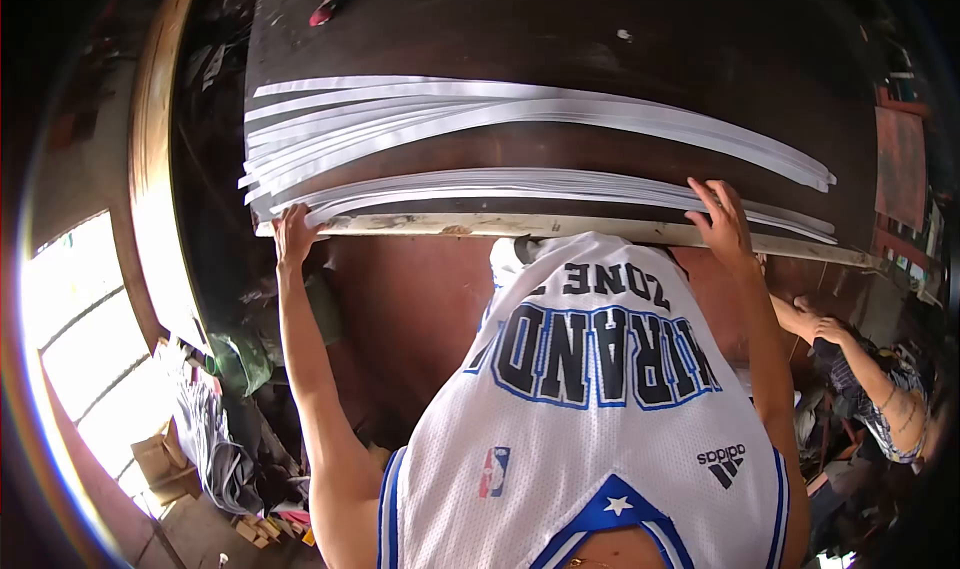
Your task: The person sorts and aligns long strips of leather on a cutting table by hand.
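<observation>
A narrow bundle of long white strips (500, 176) lies along the near edge of the dark tabletop. My left hand (295, 235) is at the bundle's left end, fingers bent over the strips and thumb by the table edge; its grip is partly hidden. Toward the other end, my right hand (724, 221) has its fingers apart, with the fingertips at the strips and the thumb lower, near the edge. Behind this bundle, a wider pile of white strips (400, 119) fans out at the left and narrows to the right.
The dark table (600, 59) has a pale front edge (450, 225) close to my body. A red-tipped tool (322, 14) lies at its far left. At right, another person's arms (835, 334) are below the table's edge. Grey material (215, 429) is heaped at lower left.
</observation>
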